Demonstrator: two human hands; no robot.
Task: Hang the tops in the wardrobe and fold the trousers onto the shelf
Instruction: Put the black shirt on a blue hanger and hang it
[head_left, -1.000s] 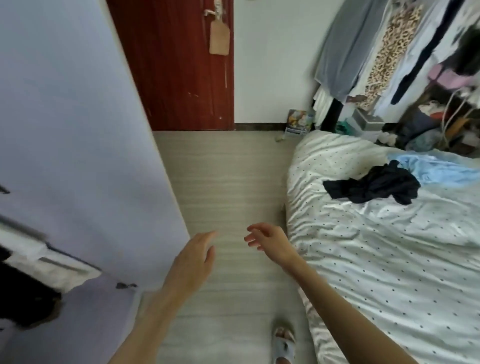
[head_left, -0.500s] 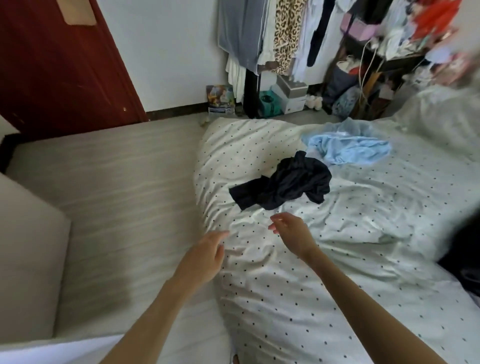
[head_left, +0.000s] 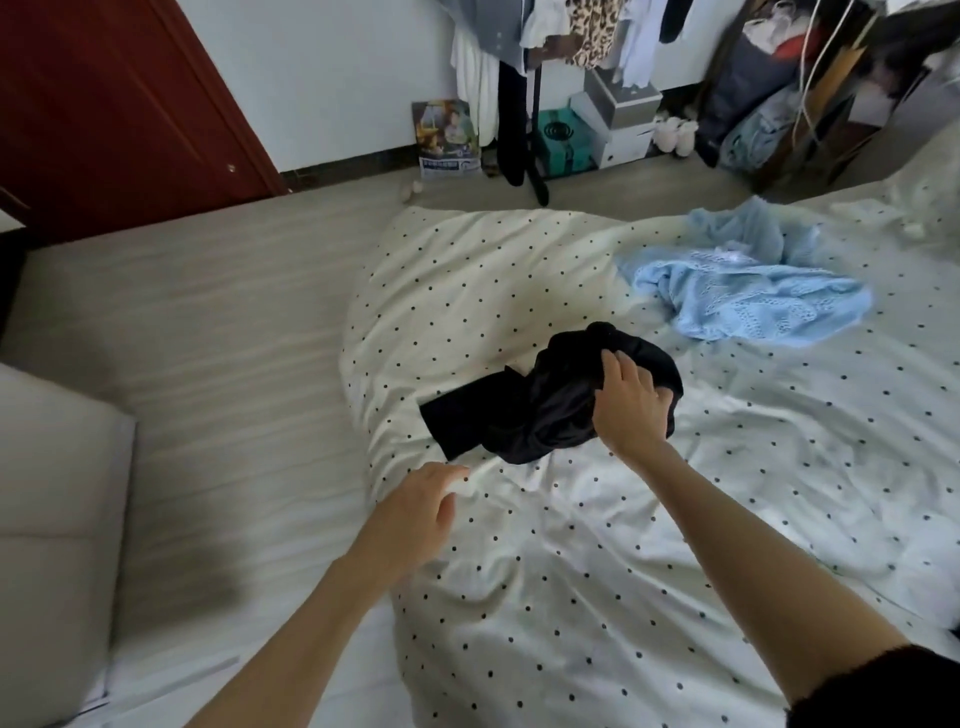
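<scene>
Black clothing (head_left: 524, 410) is seen lying in a crumpled heap on the bed (head_left: 597, 597), close to the bed's corner nearest the door. One flat part of it is stretched out toward the floor side, and the rest is bunched up. Whether it is a top or trousers cannot be told. The right hand (head_left: 631, 410) is laid on the bunched part, and its fingers are curled down into the cloth, so its grip is closed on the black clothing. The left hand (head_left: 415, 514) is held low over the bed sheet, just in front of the black heap and apart from it. Its fingers are loose and a little bent, and nothing is held in it, so its grip is wide. A light blue knitted garment (head_left: 748, 296) is seen farther back on the bed, also crumpled, near the black clothing but not touching it. The bed is covered with a white sheet with small dark dots. A striped grey floor (head_left: 208, 322) is seen beside the bed. A dark red door (head_left: 104, 104) is set in the white wall at the back left. Many clothes are hung on a rack (head_left: 550, 31) against the back wall, and boxes (head_left: 613, 119) are stacked on the floor under them. A dark sleeve edge (head_left: 883, 686) is seen on the right arm.
</scene>
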